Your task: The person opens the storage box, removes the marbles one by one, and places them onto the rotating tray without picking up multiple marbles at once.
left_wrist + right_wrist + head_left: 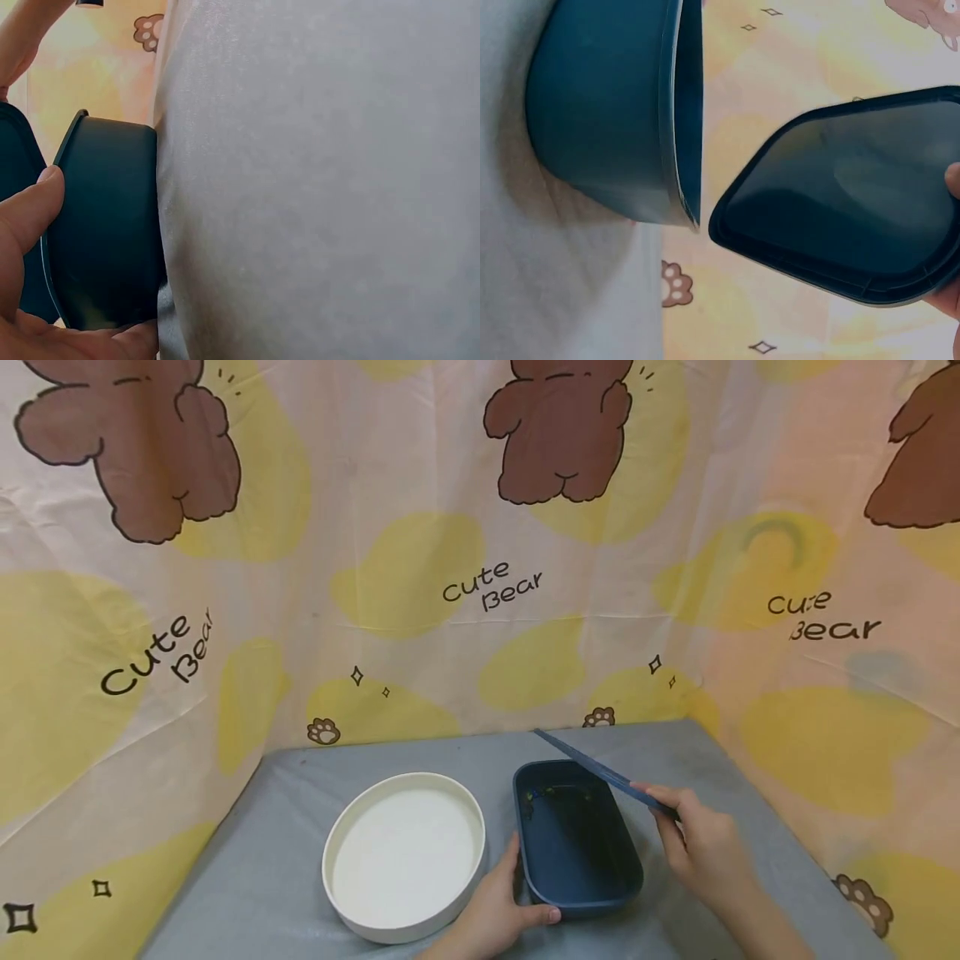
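A deep blue rectangular container [577, 868] stands uncovered on the table, with small yellowish bits visible near its far inner end. My left hand [495, 897] holds its near left corner, thumb at the near rim and fingers along the left side. In the left wrist view, that thumb [37, 202] lies against the container's wall [105, 217]. Above the container's far right part, my right hand [705, 843] pinches a matching blue lid [600, 768] by its edge. The lid is tilted; the right wrist view shows its underside [840, 210], apart from the container's rim.
Left of the container sits a round white shallow dish [405, 860], close to my left hand. A grey-blue cloth [292, 810] covers the table. Behind and at both sides hangs a bear-print curtain [405, 577].
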`<act>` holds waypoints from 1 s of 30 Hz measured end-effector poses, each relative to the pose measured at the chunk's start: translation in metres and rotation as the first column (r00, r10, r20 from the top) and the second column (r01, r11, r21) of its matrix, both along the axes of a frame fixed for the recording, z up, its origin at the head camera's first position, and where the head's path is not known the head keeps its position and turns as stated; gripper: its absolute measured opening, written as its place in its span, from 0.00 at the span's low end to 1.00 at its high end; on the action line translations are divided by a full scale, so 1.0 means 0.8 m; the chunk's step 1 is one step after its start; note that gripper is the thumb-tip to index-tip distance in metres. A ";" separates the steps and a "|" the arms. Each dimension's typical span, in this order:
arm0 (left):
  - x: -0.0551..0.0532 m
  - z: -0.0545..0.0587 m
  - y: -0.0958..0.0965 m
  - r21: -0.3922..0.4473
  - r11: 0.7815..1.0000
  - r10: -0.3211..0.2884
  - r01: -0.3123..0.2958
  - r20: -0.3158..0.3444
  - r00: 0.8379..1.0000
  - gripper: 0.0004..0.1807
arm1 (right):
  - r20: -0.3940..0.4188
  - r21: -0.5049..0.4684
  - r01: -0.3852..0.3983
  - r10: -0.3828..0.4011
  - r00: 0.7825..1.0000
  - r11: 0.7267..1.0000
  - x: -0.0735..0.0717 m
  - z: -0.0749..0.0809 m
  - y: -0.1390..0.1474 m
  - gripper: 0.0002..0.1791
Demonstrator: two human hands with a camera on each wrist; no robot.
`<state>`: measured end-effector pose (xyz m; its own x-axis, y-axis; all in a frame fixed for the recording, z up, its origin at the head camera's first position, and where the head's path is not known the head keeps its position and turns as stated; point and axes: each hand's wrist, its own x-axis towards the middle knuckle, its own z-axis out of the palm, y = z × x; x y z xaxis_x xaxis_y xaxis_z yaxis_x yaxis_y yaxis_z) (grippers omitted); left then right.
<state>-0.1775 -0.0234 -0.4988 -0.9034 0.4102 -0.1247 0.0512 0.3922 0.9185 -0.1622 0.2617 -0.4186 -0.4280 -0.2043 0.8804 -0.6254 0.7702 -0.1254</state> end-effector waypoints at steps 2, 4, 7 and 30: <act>-0.001 -0.001 0.000 0.003 1.000 -0.001 0.001 -0.002 1.000 0.70 | 0.011 -0.041 0.029 -0.028 1.000 0.999 0.000 -0.002 0.005 0.25; -0.001 -0.002 -0.001 0.002 1.000 -0.002 0.002 -0.012 1.000 0.70 | 0.038 -0.077 0.060 -0.057 0.998 0.995 0.000 -0.003 0.011 0.16; -0.001 -0.004 -0.002 0.006 1.000 -0.007 0.007 -0.025 1.000 0.69 | 0.093 -0.126 0.101 -0.089 0.992 0.987 0.000 -0.005 0.019 0.11; -0.008 -0.005 -0.004 0.019 1.000 -0.001 0.000 0.037 0.999 0.66 | 0.579 -0.437 0.479 -0.169 0.797 0.761 0.010 -0.019 0.040 0.16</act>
